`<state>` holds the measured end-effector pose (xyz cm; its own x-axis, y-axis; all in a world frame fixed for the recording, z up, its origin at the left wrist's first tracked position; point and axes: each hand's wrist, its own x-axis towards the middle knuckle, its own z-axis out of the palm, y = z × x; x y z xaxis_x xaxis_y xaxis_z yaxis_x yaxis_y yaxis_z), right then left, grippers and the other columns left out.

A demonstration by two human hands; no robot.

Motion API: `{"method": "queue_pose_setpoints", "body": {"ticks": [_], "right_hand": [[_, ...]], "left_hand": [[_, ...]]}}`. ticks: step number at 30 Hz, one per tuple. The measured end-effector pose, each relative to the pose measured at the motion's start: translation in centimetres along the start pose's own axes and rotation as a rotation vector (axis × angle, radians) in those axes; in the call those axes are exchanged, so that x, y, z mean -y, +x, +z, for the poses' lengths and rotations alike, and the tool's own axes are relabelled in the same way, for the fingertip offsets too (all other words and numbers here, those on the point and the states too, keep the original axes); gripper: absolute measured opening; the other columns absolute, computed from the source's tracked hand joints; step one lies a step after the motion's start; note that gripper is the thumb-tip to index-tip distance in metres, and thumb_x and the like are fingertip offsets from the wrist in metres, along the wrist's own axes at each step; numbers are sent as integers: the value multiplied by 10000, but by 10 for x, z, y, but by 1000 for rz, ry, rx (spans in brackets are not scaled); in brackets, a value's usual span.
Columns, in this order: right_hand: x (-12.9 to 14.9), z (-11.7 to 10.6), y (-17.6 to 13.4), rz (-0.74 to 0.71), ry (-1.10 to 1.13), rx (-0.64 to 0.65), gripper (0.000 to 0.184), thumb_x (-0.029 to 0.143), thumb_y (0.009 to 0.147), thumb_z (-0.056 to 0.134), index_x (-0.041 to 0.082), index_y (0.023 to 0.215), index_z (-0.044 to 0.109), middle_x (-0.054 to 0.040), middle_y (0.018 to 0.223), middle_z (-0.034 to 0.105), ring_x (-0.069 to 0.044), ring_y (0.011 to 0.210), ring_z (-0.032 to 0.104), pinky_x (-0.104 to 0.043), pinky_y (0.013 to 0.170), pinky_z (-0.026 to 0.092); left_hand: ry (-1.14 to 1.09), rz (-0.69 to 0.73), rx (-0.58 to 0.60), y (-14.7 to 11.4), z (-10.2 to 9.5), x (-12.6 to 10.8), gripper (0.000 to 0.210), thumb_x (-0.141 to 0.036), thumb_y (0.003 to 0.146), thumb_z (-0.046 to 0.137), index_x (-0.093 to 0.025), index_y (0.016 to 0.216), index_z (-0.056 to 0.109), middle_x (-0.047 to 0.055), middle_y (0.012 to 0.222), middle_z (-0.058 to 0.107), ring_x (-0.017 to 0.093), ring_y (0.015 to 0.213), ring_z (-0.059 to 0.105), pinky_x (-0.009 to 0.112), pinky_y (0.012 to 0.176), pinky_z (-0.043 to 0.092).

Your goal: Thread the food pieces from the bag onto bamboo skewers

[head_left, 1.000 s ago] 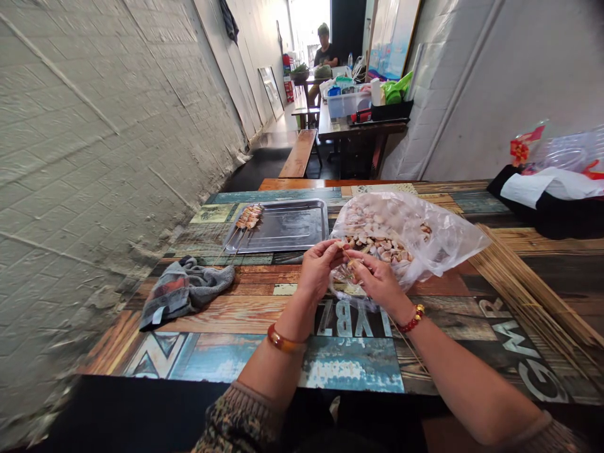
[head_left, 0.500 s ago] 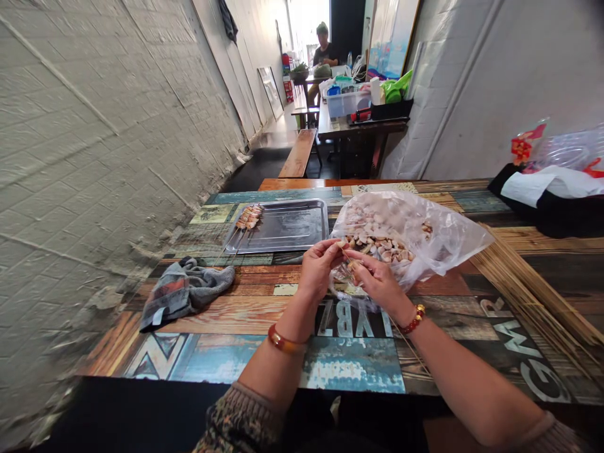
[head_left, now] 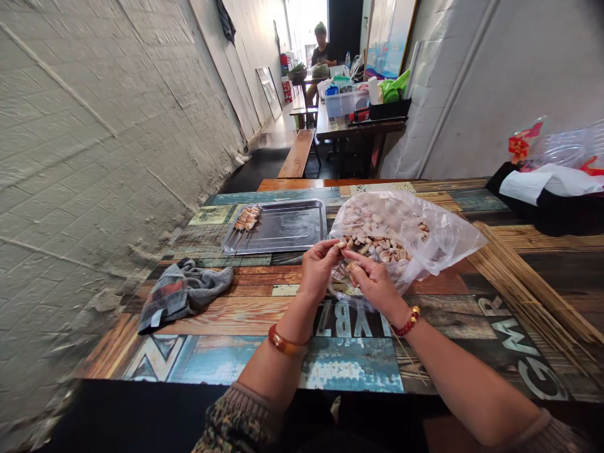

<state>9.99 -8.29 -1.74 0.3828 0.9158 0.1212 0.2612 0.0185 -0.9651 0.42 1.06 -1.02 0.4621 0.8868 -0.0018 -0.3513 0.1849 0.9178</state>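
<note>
My left hand point(head_left: 319, 267) pinches a small pale piece of meat point(head_left: 340, 245) between thumb and fingertips. Close beside it, my right hand point(head_left: 375, 283) is closed on a thin bamboo skewer point(head_left: 409, 353), whose long end runs back under my right wrist. The skewer's tip meets the piece at my left fingertips; how far it goes in is hidden. Just beyond my hands lies an open clear plastic bag point(head_left: 443, 242) with many pale pinkish-brown meat pieces point(head_left: 384, 246). To the left, a metal tray point(head_left: 292, 229) bears several loaded skewers point(head_left: 247, 218) at its left end.
A grey cloth point(head_left: 189, 292) lies at the table's left. Loose bamboo skewers point(head_left: 528, 283) spread along the right, below a black bag point(head_left: 542, 204) with white paper on it. Farther off are a bench point(head_left: 297, 154), a table with a plastic bin point(head_left: 346, 104), and a seated person point(head_left: 323, 50).
The view has shifted very slightly. My hands keep nearly the same pose, fingertips still together at the skewer's tip.
</note>
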Motion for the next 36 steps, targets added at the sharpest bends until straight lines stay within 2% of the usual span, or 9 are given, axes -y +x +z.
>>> {"method": "queue_pose_setpoints", "body": {"ticks": [7, 11, 15, 19, 24, 28, 32, 36], "right_hand": [[1, 3, -1, -39, -6, -43, 447, 297, 858, 429, 132, 1244, 583, -14, 659, 639, -135, 550, 531, -249, 547, 441], [2, 4, 0, -47, -44, -55, 435, 293, 861, 423, 152, 1241, 583, -19, 686, 657, -137, 560, 550, -255, 564, 454], [0, 5, 0, -74, -85, -49, 439, 306, 870, 419, 141, 1245, 578, -62, 836, 701, -154, 657, 606, -272, 618, 489], [-1, 7, -2, -117, -141, -24, 423, 296, 880, 407, 159, 1239, 583, -88, 977, 705, -182, 784, 645, -302, 684, 519], [1, 9, -4, -173, -227, -37, 399, 264, 890, 392, 148, 1214, 594, -107, 995, 710, -224, 964, 648, -375, 850, 509], [0, 10, -5, -211, -241, -75, 379, 246, 893, 398, 165, 1220, 572, -113, 1176, 652, -214, 1054, 626, -376, 926, 488], [0, 11, -5, -213, -221, -119, 409, 254, 899, 412, 175, 1291, 497, -107, 1203, 636, -204, 1016, 644, -369, 878, 523], [1, 12, -6, -184, -271, -100, 485, 242, 910, 399, 199, 1393, 397, -106, 1198, 647, -211, 950, 673, -372, 824, 548]], "left_hand": [[41, 17, -39, 0, 3, 5, 258, -295, 646, 765, -136, 842, 706, 69, 849, 726, 158, 788, 657, 294, 778, 502], [-16, -18, -6, -2, 3, 5, 293, -315, 662, 757, -150, 893, 686, 73, 898, 728, 163, 839, 660, 295, 805, 493], [-140, -133, 35, -2, 1, 1, 371, -405, 694, 724, -162, 963, 646, 73, 862, 730, 158, 767, 670, 301, 761, 500], [-164, -230, 71, -1, -3, -2, 379, -447, 696, 707, -139, 912, 654, 81, 817, 725, 152, 707, 663, 273, 701, 498], [-146, -235, 84, -2, -4, -2, 319, -421, 704, 702, -139, 842, 647, 79, 793, 720, 151, 699, 657, 256, 671, 491], [-109, -191, 89, -3, -3, 0, 294, -418, 746, 662, -143, 849, 634, 65, 794, 712, 139, 695, 651, 247, 678, 489], [-136, -163, 93, -2, -1, 3, 271, -384, 745, 671, -137, 844, 624, 42, 777, 696, 132, 697, 651, 252, 708, 494], [-153, -159, 91, -2, 2, 6, 283, -383, 722, 690, -134, 832, 613, 32, 747, 681, 140, 689, 650, 264, 707, 496]]}}
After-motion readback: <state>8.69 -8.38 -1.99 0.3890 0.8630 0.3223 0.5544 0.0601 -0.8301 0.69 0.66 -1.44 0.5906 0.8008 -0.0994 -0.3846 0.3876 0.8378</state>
